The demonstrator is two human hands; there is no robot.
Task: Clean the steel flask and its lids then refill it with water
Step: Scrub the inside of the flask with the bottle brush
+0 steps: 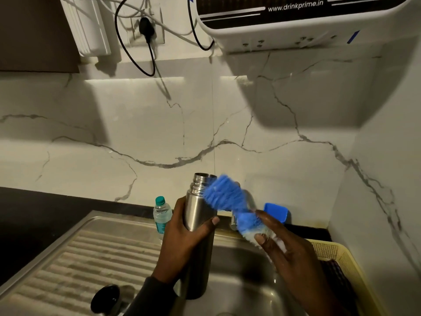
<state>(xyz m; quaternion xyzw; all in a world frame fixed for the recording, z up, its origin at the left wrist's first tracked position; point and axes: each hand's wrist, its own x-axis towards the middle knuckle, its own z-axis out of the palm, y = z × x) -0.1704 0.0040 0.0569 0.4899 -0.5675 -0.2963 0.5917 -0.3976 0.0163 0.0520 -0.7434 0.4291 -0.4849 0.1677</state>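
Observation:
My left hand (182, 240) grips the steel flask (198, 208) around its body, upright over the sink, its mouth uncovered. My right hand (287, 252) holds a blue bottle brush (225, 197) by its handle. The blurred bristle head is just right of the flask's threaded neck, outside the mouth. White foam clings to the brush handle and my right fingers. A dark round lid (106, 298) lies on the drainboard at the lower left.
The steel sink (246, 281) has a ribbed drainboard (86, 254) on the left. A small plastic water bottle (162, 215) stands behind the flask. A blue container (276, 212) sits at the back right, a yellow basket (341, 258) on the right. A water purifier (296, 21) hangs above.

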